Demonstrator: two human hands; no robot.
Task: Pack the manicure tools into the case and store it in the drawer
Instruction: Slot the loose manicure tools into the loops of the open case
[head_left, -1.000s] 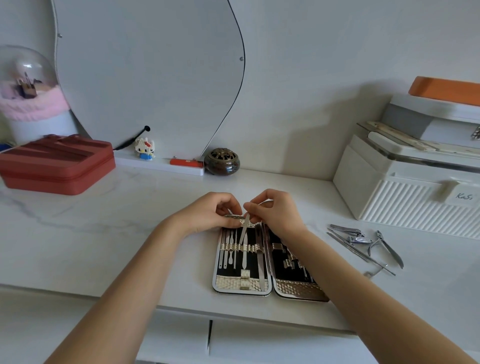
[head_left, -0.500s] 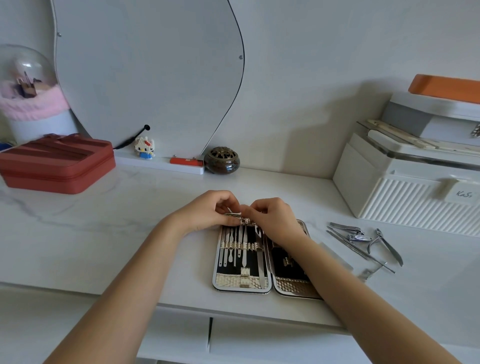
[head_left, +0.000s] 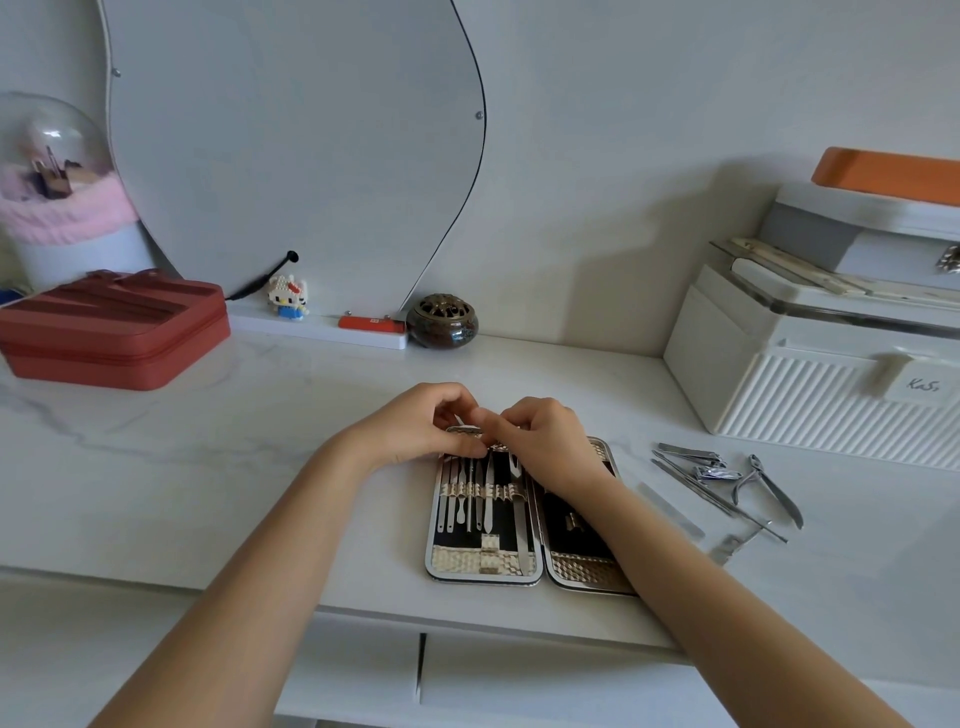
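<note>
The case (head_left: 524, 519) lay open on the worktop (head_left: 208, 467), loose tools (head_left: 727, 483) beside it. Left hand (head_left: 415, 431) and right hand (head_left: 545, 447) apparently pinched a slim tool at its top strap; the grip was obscured. Steel tools: stiff, light, slippery; hold mid-shaft.

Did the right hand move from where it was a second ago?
Yes. The right hand has come down and toward the person, lying lower over the open case, judged against the loose tools, which stay put on the counter.

black-lined silver case (head_left: 485, 558), red box (head_left: 111, 330), white ribbed organiser (head_left: 810, 415), marbled countertop (head_left: 208, 447)
</note>
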